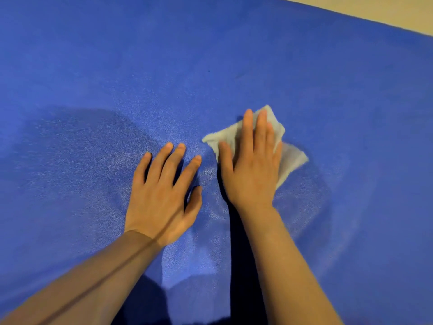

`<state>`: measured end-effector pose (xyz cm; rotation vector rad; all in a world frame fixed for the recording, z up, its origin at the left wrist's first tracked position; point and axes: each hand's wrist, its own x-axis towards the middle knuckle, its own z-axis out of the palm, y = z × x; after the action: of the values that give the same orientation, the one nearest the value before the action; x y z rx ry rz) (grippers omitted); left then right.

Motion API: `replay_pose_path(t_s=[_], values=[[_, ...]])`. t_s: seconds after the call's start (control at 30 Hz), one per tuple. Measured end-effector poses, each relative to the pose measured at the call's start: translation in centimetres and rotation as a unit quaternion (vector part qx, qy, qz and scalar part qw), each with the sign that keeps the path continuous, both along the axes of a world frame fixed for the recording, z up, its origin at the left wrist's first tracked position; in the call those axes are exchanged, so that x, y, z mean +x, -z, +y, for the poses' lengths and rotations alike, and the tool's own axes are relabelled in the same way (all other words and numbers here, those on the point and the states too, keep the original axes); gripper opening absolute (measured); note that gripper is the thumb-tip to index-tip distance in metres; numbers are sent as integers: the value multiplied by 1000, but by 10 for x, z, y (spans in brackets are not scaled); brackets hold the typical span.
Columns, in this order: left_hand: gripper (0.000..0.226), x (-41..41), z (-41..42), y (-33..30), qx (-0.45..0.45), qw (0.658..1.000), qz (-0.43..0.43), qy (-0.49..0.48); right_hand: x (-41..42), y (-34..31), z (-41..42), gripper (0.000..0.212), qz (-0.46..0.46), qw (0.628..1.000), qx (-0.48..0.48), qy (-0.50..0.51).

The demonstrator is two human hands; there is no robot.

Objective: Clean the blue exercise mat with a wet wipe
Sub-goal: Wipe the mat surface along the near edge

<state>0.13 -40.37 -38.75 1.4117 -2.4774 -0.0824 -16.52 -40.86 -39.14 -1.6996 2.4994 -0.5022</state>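
Two bare hands, one wipe, one mat, in a single head view. Item: blue exercise mat [234,55], textured surface, fills nearly the whole view; its left, near and right edges are cut off by the frame, and only its far edge shows, running diagonally at the upper right. Item: pale floor [386,8], a small wedge beyond that far edge, mostly cropped. Item: wet wipe [290,158], white, crumpled, lying on the mat right of centre; its middle is hidden under the hand, with one flap showing beyond the fingertips and to their left and another jutting out to the right, so its full outline cannot be made out. Item: right hand [250,165], palm down, fingers straight and close together, pressing flat on the wipe, not curled round it. Item: left hand [161,191], palm down on the bare mat just beside the right hand, fingers spread apart and straight, holding nothing, clear of the wipe. Both forearms enter from the bottom edge, elbows out of frame. Condition notes: darker shaded patches lie on the mat left of the left hand and between the arms; whether any patch is damp or only shadow cannot be told. Containers: none catalogued.
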Motion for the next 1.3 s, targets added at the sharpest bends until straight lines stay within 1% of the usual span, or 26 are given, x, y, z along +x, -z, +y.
replay_pose_path(t_s=[0.17,0.27,0.37,0.5,0.57,0.6,0.67,0.7,0.73,0.8,0.87,0.93,1.0,1.03,1.07,1.17,1.23,1.3], values=[[47,2,1,2,-9,1000,0,2,35,-6,135,72,17,992,75,98],[45,1,1,2,-11,1000,4,1,36,-8,166,72,12,988,99,120],[46,1,1,2,-4,1000,5,2,19,-10,149,71,23,989,110,93],[47,2,1,2,-1,1000,1,5,-34,-8,87,74,19,992,100,76],[47,2,1,2,2,1000,2,5,-67,-8,49,77,21,990,97,95],[47,3,1,2,3,1000,3,5,-79,-8,30,76,14,987,106,122],[47,3,0,1,1,1000,1,6,-81,-6,0,71,20,977,129,171],[47,3,1,2,0,1000,1,6,-69,-6,-10,69,33,976,135,168],[47,4,1,2,-2,1000,1,6,-49,-5,-17,69,43,981,133,132],[47,3,2,1,-3,1000,3,2,2,-2,-22,71,35,995,97,-2],[48,2,1,0,8,1000,4,-6,36,0,-22,74,19,990,82,-111],[47,1,-1,0,15,1000,2,-12,29,-2,-27,73,-2,981,84,-173],[46,2,-1,0,11,1000,-2,-10,-5,-1,-28,68,22,976,60,-206],[46,2,0,1,10,1000,-1,-7,-28,-1,-27,66,36,979,62,-189],[46,3,0,1,11,1000,0,-4,-53,-1,-24,67,43,985,74,-150],[49,3,1,1,22,1000,4,-1,-112,-8,1,75,39,992,117,13],[50,3,-1,2,28,1000,10,3,-119,-11,16,80,31,988,123,87],[49,4,-2,3,26,1000,12,9,-91,-9,17,79,15,982,126,142]])
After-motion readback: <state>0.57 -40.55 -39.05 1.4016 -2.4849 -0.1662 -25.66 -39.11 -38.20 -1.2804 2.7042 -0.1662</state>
